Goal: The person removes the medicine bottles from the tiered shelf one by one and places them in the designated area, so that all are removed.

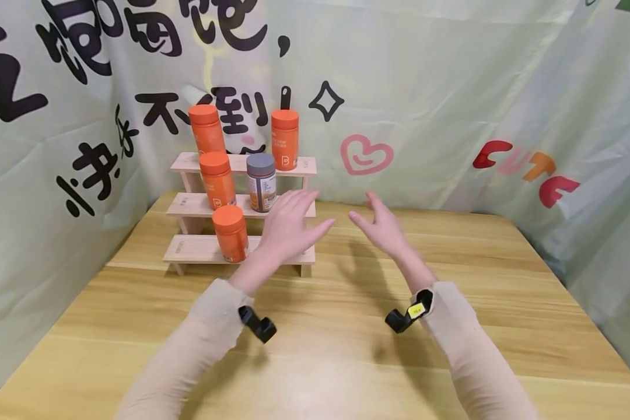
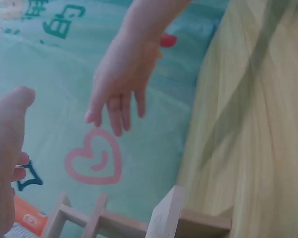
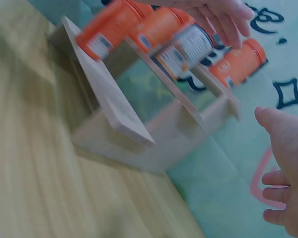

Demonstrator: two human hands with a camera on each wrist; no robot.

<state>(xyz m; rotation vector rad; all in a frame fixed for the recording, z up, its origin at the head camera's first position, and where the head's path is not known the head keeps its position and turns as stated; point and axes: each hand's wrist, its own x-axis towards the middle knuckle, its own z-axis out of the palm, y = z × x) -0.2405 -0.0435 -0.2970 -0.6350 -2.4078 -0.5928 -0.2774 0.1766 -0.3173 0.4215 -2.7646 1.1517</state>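
Note:
In the head view my left hand point(image 1: 290, 226) hovers in front of the right side of a three-tier wooden rack point(image 1: 194, 249), fingers extended and holding nothing. My right hand point(image 1: 382, 227) is raised above the table to the right of it, also with nothing in its fingers. On the top tier stand two orange bottles point(image 1: 207, 129) point(image 1: 285, 140). The middle tier bears an orange bottle point(image 1: 217, 181) and a grey-capped bottle point(image 1: 262, 184), which is nearest my left hand. Another orange bottle point(image 1: 231, 234) stands on the bottom tier. Part of the rack is hidden behind my left hand.
A wooden table point(image 1: 315, 350) lies under the rack and hands. Behind it and at both sides hangs a pale green printed cloth point(image 1: 425, 87). A small black camera is strapped to each wrist, over light sleeves point(image 1: 189, 344).

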